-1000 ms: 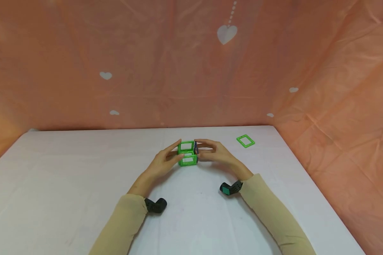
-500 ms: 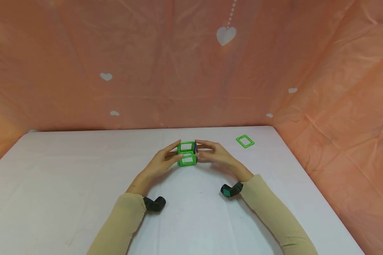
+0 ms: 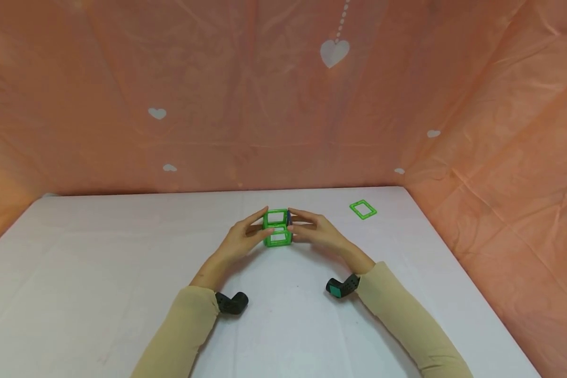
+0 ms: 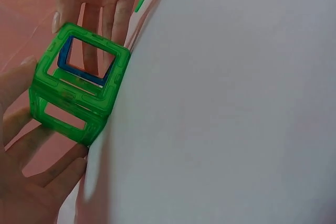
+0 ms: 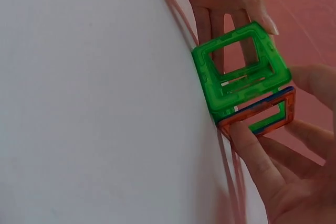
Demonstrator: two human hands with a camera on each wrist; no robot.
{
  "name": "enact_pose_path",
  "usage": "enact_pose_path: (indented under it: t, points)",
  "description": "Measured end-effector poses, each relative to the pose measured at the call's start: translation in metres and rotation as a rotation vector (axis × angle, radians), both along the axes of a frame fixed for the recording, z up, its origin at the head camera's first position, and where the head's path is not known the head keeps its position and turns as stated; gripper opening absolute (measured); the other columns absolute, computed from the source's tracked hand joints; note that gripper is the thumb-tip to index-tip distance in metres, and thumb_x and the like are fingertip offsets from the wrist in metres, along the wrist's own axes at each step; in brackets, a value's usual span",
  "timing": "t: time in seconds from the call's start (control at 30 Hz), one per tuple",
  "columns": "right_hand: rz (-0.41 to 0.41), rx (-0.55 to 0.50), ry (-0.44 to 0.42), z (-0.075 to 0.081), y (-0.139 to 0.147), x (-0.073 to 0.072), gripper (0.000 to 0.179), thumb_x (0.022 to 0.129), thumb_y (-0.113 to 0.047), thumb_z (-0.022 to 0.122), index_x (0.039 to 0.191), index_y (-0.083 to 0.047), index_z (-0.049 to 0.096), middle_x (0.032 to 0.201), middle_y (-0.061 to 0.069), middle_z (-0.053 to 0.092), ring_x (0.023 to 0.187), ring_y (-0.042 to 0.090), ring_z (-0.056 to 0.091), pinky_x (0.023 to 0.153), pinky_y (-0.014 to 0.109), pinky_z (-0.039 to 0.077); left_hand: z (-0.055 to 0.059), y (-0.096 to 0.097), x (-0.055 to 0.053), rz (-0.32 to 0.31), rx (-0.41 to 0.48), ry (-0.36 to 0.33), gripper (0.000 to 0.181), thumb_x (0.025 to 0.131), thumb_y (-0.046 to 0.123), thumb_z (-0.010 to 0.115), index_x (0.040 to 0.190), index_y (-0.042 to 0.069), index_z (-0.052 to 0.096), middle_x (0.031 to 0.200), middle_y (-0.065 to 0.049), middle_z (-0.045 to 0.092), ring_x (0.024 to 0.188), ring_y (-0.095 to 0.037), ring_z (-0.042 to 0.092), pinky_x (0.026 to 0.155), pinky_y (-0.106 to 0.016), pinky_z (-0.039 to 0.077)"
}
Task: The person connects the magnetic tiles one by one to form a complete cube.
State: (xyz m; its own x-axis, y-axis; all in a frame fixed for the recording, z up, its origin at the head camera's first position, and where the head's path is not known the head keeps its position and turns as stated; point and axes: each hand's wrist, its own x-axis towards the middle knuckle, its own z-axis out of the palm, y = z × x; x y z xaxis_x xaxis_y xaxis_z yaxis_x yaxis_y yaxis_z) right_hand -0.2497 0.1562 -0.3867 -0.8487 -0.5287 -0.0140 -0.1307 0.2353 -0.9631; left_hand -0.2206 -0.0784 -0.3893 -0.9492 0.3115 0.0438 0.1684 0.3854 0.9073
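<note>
A cube-like box of green magnetic tiles point(image 3: 277, 244) stands on the white-covered table between both hands. My left hand point(image 3: 238, 241) holds its left side, the thumb at the near face and a finger at the far top corner. My right hand point(image 3: 323, 231) grips the right side, its thumb on the lower near corner of the side tile. That side shows blue point(image 4: 81, 73) inward and an orange-red tile point(image 5: 290, 106) outward in the right wrist view. The orange-red tile's top edge stands slightly apart from the green top edge. The box's underside is hidden.
A loose green square tile point(image 3: 356, 212) lies flat at the back right of the table point(image 3: 123, 273). Behind and to the right hangs an orange curtain point(image 3: 245, 105) with white hearts. Each wrist wears a black camera point(image 3: 233, 303).
The box stays in place in both hands. The right fingers shift slightly against its right side, and the right wrist drops a little. The loose tile has not moved.
</note>
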Motion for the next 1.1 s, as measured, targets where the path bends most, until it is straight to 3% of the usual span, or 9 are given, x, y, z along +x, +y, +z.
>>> enact_pose_path:
  t: [0.3, 0.67, 0.9, 1.1]
  points:
    - [-0.016, 0.006, 0.003, -0.002, -0.003, 0.004, 0.058, 0.095, -0.018, 0.061, 0.146, -0.005, 0.038, 0.140, 0.023, 0.048, 0.122, 0.035, 0.055, 0.089, 0.036, 0.054, -0.002, -0.003, 0.000, 0.002, 0.002, -0.008, 0.064, 0.095, 0.031, 0.061, 0.151, 0.019, 0.033, 0.146, -0.018, 0.043, 0.128, -0.036, 0.050, 0.105, -0.051, 0.040]
    - [-0.055, 0.005, -0.006, -0.004, -0.001, 0.000, 0.053, 0.095, -0.017, 0.061, 0.142, -0.002, 0.044, 0.136, 0.025, 0.051, 0.116, 0.036, 0.059, 0.086, 0.039, 0.055, -0.003, -0.007, -0.003, -0.040, 0.034, -0.002, 0.064, 0.094, 0.027, 0.063, 0.150, 0.015, 0.034, 0.148, -0.017, 0.041, 0.130, -0.038, 0.047, 0.106, -0.052, 0.039]
    - [-0.123, 0.069, 0.035, -0.003, 0.009, -0.005, 0.050, 0.094, -0.019, 0.061, 0.139, 0.000, 0.047, 0.133, 0.024, 0.054, 0.111, 0.035, 0.062, 0.086, 0.036, 0.056, -0.005, -0.007, -0.006, -0.055, 0.051, 0.026, 0.070, 0.094, 0.022, 0.063, 0.152, 0.012, 0.026, 0.148, -0.022, 0.040, 0.129, -0.040, 0.047, 0.104, -0.048, 0.042]
    - [-0.214, 0.081, 0.042, 0.001, 0.024, -0.010, 0.048, 0.095, -0.018, 0.061, 0.137, 0.001, 0.049, 0.131, 0.022, 0.056, 0.112, 0.033, 0.061, 0.085, 0.034, 0.056, -0.004, -0.007, -0.006, -0.056, 0.040, 0.012, 0.068, 0.093, 0.023, 0.064, 0.151, 0.011, 0.030, 0.149, -0.020, 0.039, 0.131, -0.039, 0.045, 0.105, -0.048, 0.041]
